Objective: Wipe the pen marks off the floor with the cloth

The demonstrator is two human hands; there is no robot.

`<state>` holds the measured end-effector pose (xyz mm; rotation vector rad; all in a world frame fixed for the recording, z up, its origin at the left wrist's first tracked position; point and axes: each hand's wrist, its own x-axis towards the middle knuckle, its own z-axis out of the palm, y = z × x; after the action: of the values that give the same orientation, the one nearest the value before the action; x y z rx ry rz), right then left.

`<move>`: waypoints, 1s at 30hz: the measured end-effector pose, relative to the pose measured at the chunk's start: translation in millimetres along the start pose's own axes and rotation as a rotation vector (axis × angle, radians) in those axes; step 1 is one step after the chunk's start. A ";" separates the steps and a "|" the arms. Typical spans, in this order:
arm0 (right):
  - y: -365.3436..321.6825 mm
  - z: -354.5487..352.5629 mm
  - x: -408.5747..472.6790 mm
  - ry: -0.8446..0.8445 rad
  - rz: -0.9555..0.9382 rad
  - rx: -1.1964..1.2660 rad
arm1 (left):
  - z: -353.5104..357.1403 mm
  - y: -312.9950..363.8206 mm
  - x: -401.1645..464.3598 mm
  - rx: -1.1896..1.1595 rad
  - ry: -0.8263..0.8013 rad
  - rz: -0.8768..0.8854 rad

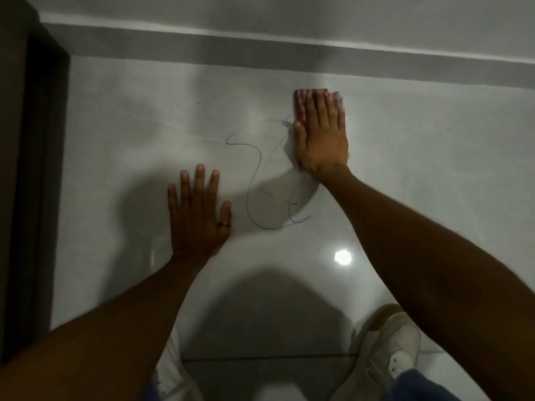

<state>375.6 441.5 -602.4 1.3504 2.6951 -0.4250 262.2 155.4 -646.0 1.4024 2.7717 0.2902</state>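
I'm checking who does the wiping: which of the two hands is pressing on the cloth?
The right hand, flat on the red-and-white cloth near the wall. The left hand rests bare on the floor.

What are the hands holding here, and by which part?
The right hand presses flat on top of the cloth, pinning it to the floor rather than gripping it. The left hand holds nothing.

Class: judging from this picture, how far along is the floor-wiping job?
Early. Nothing looks wiped clean yet. In hand: the right hand presses the red-and-white striped cloth flat at the scribble's top end; the left hand braces. Left: the blue pen scribble on the glossy grey floor.
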 end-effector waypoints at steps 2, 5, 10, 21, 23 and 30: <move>2.3 4.3 -22.8 0.008 -0.015 0.012 | -1.6 0.6 1.3 -0.012 -0.003 -0.003; 3.9 15.8 -80.2 0.024 -0.027 -0.007 | -3.8 1.3 1.1 -0.037 -0.024 -0.013; 11.1 45.8 -188.1 -0.051 -0.020 -0.020 | -4.5 3.2 1.5 -0.057 -0.033 -0.036; 3.9 18.9 -65.0 0.064 -0.009 -0.004 | 2.0 0.5 1.2 -0.035 -0.002 -0.012; 3.0 10.0 -20.7 0.064 0.058 -0.012 | 1.7 0.3 1.2 -0.034 0.019 -0.011; -0.4 3.4 16.3 0.022 0.104 -0.037 | 0.8 -1.1 1.4 -0.013 0.003 -0.004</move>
<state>365.4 452.9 -609.0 1.4848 2.6216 -0.3513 260.7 156.1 -646.9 1.3953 2.7695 0.3104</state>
